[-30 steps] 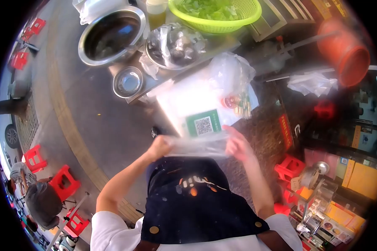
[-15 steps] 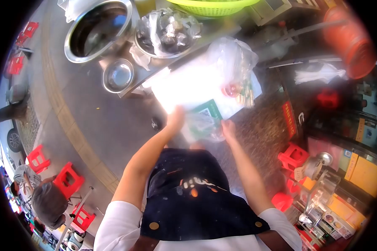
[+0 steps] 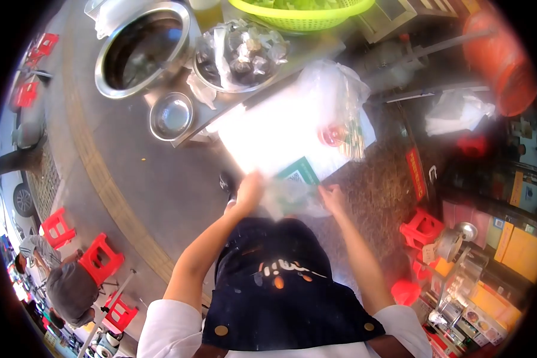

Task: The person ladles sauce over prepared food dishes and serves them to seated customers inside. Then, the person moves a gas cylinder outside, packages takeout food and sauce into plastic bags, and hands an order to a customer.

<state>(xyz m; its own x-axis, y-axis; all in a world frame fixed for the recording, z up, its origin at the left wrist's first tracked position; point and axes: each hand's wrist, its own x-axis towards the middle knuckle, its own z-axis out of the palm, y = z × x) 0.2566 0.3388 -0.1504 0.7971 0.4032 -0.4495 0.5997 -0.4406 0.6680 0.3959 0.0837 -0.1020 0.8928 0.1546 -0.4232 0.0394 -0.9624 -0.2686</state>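
Note:
A thin clear plastic bag (image 3: 289, 200) is stretched between my two hands, in front of my dark apron. My left hand (image 3: 250, 191) grips its left side with the fingers closed. On the other side, my right hand (image 3: 333, 198) pinches the bag's right edge. Just beyond lies a green card with a QR code (image 3: 305, 169), partly covered by the bag, at the near edge of a glaring white tabletop (image 3: 262, 134). Farther back on that top are a heap of clear plastic bags (image 3: 328, 83), a red round item (image 3: 330, 135) and a bundle of thin sticks (image 3: 354, 138).
A metal counter holds a large dark-filled basin (image 3: 108, 80), a bowl of crumpled wrapped pieces (image 3: 243, 56), a small metal bowl (image 3: 172, 116) and a yellow-green basket (image 3: 304, 22). Red stools (image 3: 101, 259) and seated people are at left; a red stool (image 3: 420, 228) stands right.
Both hands and the bag have come slightly down, nearer my apron. More of the bag hangs between the hands. The whole view has shifted slightly.

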